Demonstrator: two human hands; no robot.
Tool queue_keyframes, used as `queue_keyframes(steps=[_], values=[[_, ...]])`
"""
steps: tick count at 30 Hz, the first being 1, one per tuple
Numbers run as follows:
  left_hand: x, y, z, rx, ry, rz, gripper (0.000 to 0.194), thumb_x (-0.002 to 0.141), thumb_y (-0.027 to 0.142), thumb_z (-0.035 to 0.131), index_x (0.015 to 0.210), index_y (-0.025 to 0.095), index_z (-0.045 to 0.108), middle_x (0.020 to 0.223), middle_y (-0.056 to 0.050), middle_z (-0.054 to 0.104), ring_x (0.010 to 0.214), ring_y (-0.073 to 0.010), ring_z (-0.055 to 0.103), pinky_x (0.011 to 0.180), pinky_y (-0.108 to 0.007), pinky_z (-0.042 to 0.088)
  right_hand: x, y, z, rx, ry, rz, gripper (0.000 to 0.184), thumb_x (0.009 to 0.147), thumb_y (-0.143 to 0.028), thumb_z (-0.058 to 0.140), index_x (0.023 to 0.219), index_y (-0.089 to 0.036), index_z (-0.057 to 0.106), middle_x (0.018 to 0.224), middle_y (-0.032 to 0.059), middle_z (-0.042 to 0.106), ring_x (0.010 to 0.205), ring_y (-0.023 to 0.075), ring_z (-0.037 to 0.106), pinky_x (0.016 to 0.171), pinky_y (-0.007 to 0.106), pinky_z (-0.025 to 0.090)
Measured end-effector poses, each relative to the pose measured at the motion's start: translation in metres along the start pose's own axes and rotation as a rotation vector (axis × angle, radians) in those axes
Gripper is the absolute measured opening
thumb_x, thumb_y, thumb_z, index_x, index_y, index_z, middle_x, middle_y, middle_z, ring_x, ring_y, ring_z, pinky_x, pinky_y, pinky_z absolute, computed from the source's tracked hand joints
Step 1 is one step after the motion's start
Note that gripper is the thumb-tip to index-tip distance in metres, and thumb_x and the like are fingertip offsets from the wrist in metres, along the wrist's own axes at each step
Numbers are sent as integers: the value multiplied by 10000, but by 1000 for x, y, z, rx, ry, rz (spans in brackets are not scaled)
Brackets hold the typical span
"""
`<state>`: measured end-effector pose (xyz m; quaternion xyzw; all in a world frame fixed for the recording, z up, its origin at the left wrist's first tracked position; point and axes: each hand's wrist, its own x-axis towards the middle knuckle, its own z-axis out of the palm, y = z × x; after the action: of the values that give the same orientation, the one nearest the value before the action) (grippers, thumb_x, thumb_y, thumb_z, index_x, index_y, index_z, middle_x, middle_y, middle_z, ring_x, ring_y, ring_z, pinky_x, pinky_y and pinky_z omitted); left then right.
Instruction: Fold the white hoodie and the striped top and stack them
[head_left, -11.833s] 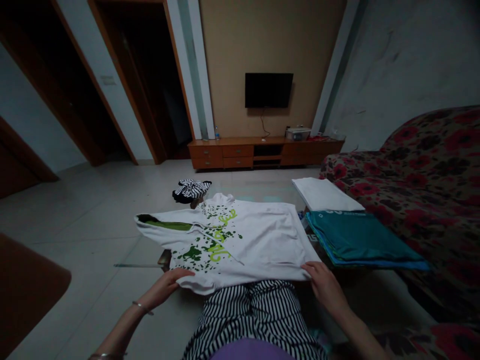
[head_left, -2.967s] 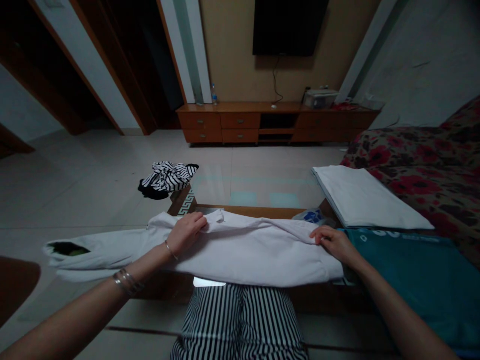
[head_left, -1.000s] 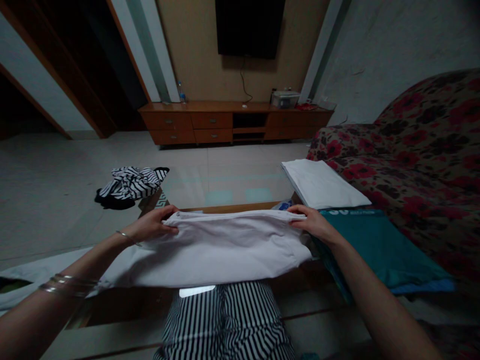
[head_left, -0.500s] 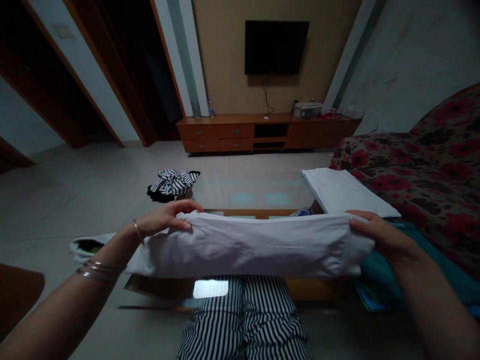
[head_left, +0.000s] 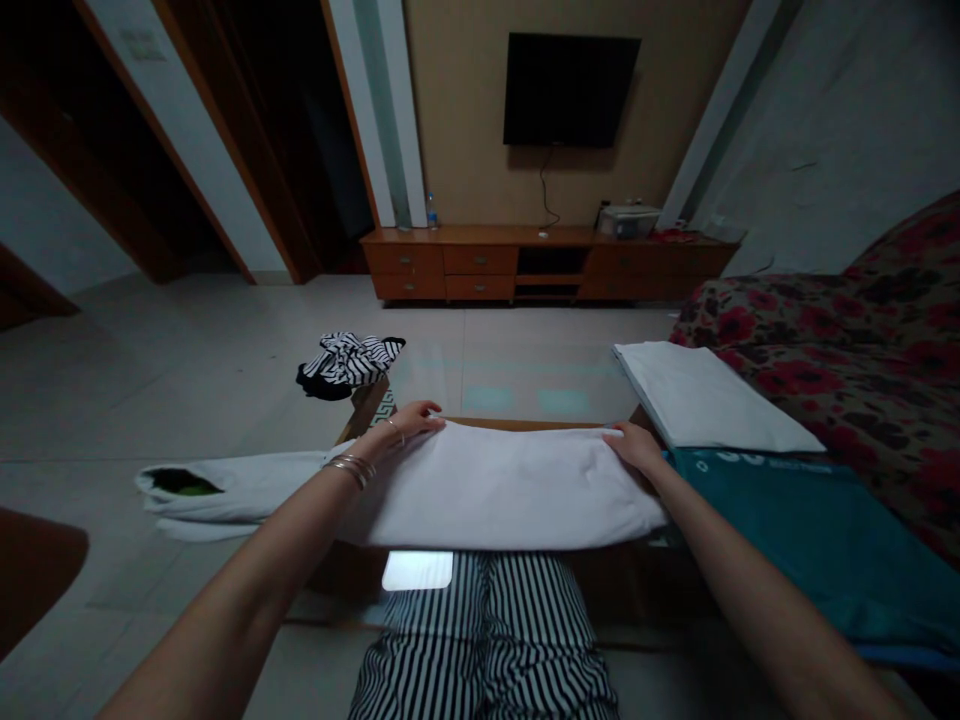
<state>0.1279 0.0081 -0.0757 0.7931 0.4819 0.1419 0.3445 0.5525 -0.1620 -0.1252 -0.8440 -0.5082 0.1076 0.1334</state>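
Note:
A white hooded sweatshirt (head_left: 510, 495) lies folded lengthwise in a long band across the glass-topped table, and its sleeve (head_left: 225, 490) stretches out to the left past the table edge. A dark and green inner print shows at the cuff. My left hand (head_left: 405, 425) rests flat on the band's far edge, and my right hand (head_left: 634, 447) lies on its far right corner. Neither hand grips the cloth. The green print on the sweatshirt's front is hidden by the fold.
A folded white cloth (head_left: 705, 395) sits on a teal garment (head_left: 795, 540) at the table's right end, beside a red-flowered sofa (head_left: 787, 350). A black-and-white striped bundle (head_left: 349, 362) lies beyond the table's left corner. My striped trousers (head_left: 480, 640) show below.
The folded sweatshirt has come down flat onto the table. My hands have let go of its raised ends and now lie on its far edge, closer together.

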Motion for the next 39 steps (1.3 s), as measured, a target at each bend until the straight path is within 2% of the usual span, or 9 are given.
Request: queue_keyframes(steps=[3,7,13,16,19,23,26,32,39], values=[[-9,-21,-18,31,53,-17,525,649,535,604,995,148,678,957,-102,691,885,-240,606,775,-293,454,-19,-1,4,-112,138,0,457,897,-334,485,1269,-75,545,1083,205,637,976,277,623,787,325,457],[-57,-55,-64,83,130,-60,519,678,587,540,929,154,679,938,-92,688,852,-231,605,754,-288,450,-75,1,8,-260,342,-185,477,927,-328,440,1339,-90,459,1153,216,571,1064,308,549,862,384,431],[-130,-101,-95,140,70,-185,460,684,583,533,828,176,694,804,-66,699,765,-242,615,677,-287,446,-122,-8,15,-374,206,-300,289,896,-228,453,1106,-144,633,1048,187,603,967,319,547,777,406,438],[-135,-108,-83,84,129,-204,448,673,570,567,841,170,680,821,-74,701,786,-254,624,696,-301,459,-104,-60,6,-284,212,-371,265,874,-189,469,1051,-139,660,1075,181,612,1010,310,539,841,402,423],[-127,-102,-68,-52,251,-205,480,618,484,660,967,154,656,985,-97,696,900,-266,626,780,-319,472,-78,-145,9,-20,69,-611,282,884,-158,438,1042,-153,672,1069,123,652,1023,237,556,934,349,398],[-118,-91,-59,-166,332,-252,634,567,285,683,1173,133,582,1106,-114,657,967,-256,616,822,-329,481,-54,-251,37,191,-77,-768,321,887,-166,451,1139,-139,648,1151,118,651,1090,225,549,981,350,382],[-122,-84,-60,-227,341,-186,683,558,253,677,1220,137,554,1145,-102,638,980,-236,609,833,-318,484,-46,-295,59,301,-124,-753,437,847,-169,515,1280,-169,569,1214,105,632,1089,227,564,959,346,408],[-154,-67,-69,-397,314,-92,509,612,358,722,1071,157,630,1110,-81,665,976,-224,610,862,-323,476,-44,-297,72,441,-217,-751,469,770,-154,588,1231,-237,601,979,31,698,849,180,617,808,285,455],[-177,-59,-71,-290,300,-89,352,619,343,695,924,168,690,994,-67,704,916,-234,617,860,-343,464,-54,-278,73,434,-215,-946,265,780,-106,589,1023,-201,635,1103,56,635,1020,183,545,920,308,378]])
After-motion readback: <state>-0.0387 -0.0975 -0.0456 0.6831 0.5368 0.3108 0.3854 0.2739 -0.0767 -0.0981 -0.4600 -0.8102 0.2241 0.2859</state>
